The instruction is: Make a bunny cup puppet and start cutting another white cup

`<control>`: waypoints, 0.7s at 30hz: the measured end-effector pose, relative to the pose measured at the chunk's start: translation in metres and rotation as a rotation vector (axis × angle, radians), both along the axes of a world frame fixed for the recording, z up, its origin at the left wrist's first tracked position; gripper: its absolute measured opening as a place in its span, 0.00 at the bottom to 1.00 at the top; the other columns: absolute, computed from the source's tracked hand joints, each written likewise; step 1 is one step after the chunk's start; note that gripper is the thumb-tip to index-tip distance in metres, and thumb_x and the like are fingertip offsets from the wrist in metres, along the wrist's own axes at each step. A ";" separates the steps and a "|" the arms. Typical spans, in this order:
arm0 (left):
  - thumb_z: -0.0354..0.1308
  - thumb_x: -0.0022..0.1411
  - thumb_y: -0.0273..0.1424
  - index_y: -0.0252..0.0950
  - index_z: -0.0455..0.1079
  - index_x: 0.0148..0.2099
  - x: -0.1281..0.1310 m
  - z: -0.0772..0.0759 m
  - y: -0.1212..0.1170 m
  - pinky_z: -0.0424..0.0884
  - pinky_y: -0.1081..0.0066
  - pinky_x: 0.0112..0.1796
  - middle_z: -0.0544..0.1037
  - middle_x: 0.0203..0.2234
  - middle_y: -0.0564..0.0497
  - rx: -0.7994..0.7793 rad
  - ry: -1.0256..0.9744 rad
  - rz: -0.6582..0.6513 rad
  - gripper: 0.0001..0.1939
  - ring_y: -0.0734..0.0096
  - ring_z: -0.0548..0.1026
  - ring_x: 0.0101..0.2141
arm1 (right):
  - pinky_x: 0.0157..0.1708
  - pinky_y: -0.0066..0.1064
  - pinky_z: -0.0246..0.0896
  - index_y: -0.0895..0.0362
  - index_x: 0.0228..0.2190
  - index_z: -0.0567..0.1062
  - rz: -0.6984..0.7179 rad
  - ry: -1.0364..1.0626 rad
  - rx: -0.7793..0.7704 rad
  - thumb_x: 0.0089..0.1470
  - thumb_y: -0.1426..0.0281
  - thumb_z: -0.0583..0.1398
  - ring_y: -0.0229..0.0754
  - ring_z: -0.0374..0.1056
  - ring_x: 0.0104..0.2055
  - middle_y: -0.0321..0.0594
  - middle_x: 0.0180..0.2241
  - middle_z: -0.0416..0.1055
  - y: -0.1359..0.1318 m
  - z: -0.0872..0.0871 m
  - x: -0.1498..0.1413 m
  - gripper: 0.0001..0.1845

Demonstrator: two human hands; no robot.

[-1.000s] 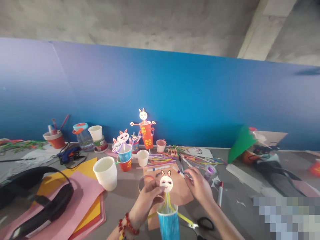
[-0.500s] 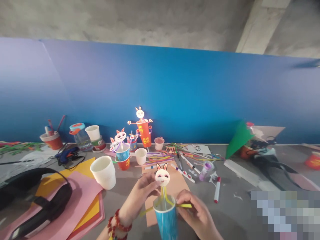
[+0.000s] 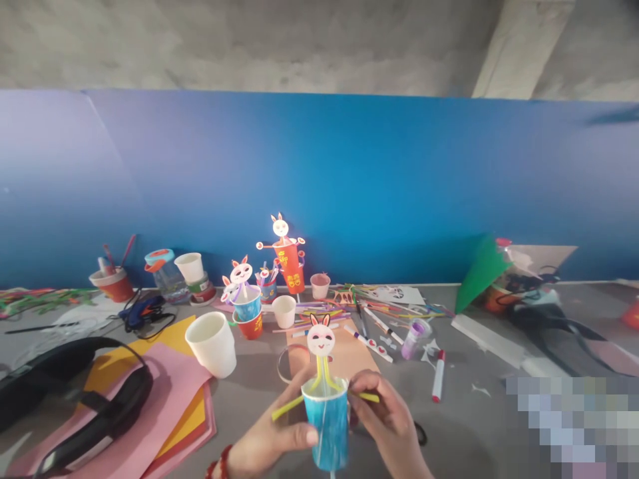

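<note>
A blue paper cup (image 3: 327, 426) stands upright in front of me, with a thin white stick showing below its base. From its mouth rises a white paper rabbit head (image 3: 320, 340) with dark-edged ears, and yellow pipe cleaners (image 3: 322, 372) run down from it and out through both sides of the cup. My left hand (image 3: 279, 426) is wrapped round the cup's left side, thumb on its front. On the right, my right hand (image 3: 384, 416) pinches the yellow pipe cleaner where it leaves the cup near the rim.
Behind the cup lies an orange-brown paper sheet (image 3: 349, 352) with markers. White cups (image 3: 212, 346), finished rabbit cups (image 3: 247, 303) and a red marker (image 3: 438, 376) are around it. Black headphones (image 3: 100, 426) rest on coloured paper at left. A purple glue bottle (image 3: 413, 339) stands at right.
My left hand has gone from the rabbit head down to the side of the cup. The cup has risen a little in view. My right hand stays at the right pipe cleaner.
</note>
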State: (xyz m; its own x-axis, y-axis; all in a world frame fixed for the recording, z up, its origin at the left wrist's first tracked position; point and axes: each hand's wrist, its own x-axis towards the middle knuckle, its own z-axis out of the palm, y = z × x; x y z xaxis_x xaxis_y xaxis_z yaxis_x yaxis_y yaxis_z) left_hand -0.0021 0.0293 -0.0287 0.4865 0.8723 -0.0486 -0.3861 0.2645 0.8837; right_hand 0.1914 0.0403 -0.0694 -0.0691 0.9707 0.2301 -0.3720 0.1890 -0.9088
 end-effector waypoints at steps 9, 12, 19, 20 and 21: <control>0.70 0.54 0.36 0.44 0.60 0.65 0.007 -0.013 0.003 0.72 0.55 0.46 0.80 0.45 0.44 0.035 -0.054 0.038 0.39 0.50 0.79 0.45 | 0.23 0.26 0.68 0.55 0.32 0.74 0.026 0.010 -0.029 0.54 0.61 0.68 0.36 0.68 0.22 0.35 0.26 0.70 -0.002 -0.007 0.003 0.12; 0.71 0.52 0.36 0.43 0.58 0.66 0.002 -0.007 0.002 0.70 0.55 0.48 0.79 0.47 0.43 0.081 -0.018 0.038 0.42 0.48 0.77 0.48 | 0.24 0.25 0.67 0.56 0.32 0.75 0.048 0.019 -0.005 0.55 0.62 0.68 0.35 0.69 0.23 0.36 0.27 0.71 -0.004 -0.007 0.005 0.11; 0.71 0.53 0.36 0.41 0.57 0.67 -0.013 -0.010 -0.005 0.65 0.51 0.53 0.79 0.48 0.41 0.092 -0.042 -0.026 0.43 0.43 0.74 0.52 | 0.24 0.24 0.64 0.56 0.32 0.77 0.145 -0.007 0.016 0.55 0.62 0.67 0.34 0.67 0.22 0.34 0.24 0.69 -0.004 -0.008 0.000 0.11; 0.71 0.52 0.36 0.41 0.57 0.67 -0.014 -0.011 -0.005 0.65 0.51 0.53 0.79 0.49 0.41 0.087 -0.049 -0.029 0.43 0.43 0.74 0.53 | 0.23 0.24 0.64 0.56 0.32 0.77 0.168 -0.009 0.001 0.55 0.61 0.68 0.34 0.67 0.22 0.33 0.22 0.68 -0.004 -0.009 -0.001 0.11; 0.71 0.52 0.35 0.42 0.57 0.67 -0.016 -0.012 -0.006 0.65 0.51 0.53 0.78 0.49 0.41 0.082 -0.053 -0.028 0.43 0.44 0.74 0.53 | 0.23 0.24 0.63 0.57 0.32 0.77 0.190 -0.006 -0.019 0.55 0.61 0.68 0.34 0.66 0.22 0.33 0.22 0.68 -0.003 -0.009 -0.002 0.12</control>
State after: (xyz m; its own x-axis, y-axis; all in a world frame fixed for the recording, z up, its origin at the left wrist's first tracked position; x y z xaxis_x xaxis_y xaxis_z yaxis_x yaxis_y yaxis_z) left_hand -0.0177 0.0234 -0.0406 0.5109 0.8582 0.0492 -0.4266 0.2034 0.8813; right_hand 0.1891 0.0373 -0.0782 -0.2526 0.9443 0.2108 -0.3936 0.0987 -0.9139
